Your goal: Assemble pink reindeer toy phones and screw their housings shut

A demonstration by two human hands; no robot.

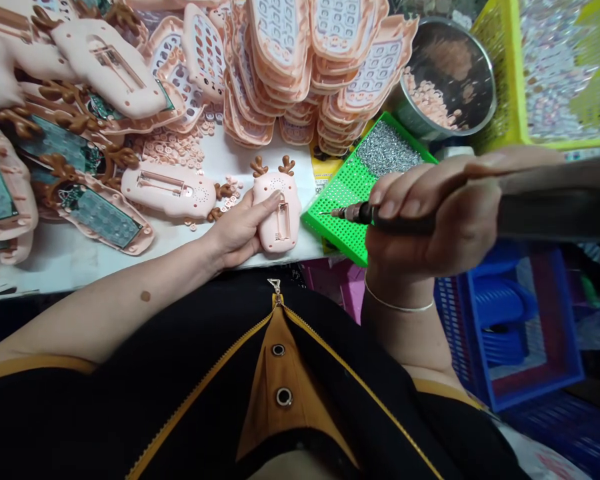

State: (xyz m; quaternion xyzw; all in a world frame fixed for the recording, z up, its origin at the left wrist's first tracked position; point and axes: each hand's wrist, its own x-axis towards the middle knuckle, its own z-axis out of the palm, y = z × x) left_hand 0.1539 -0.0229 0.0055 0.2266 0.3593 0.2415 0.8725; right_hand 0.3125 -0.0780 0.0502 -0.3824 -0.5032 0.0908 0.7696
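My left hand (240, 230) rests on a pink reindeer-shaped toy shell (279, 213) lying back-up near the white table's front edge, fingers wrapped along its left side and pressing it down. My right hand (430, 213) is closed round a dark electric screwdriver (480, 210), held level. Its thin tip (330, 213) points left over the green perforated tray (345, 207), just right of the toy shell. A heap of small silver screws (387, 150) lies at the far end of that tray.
Stacks of pink keypad fronts (300, 60) stand behind. More reindeer shells and green circuit boards (100, 217) crowd the left. A metal bowl of small pink buttons (445, 80), a yellow basket (505, 67) and blue crates (520, 320) sit right.
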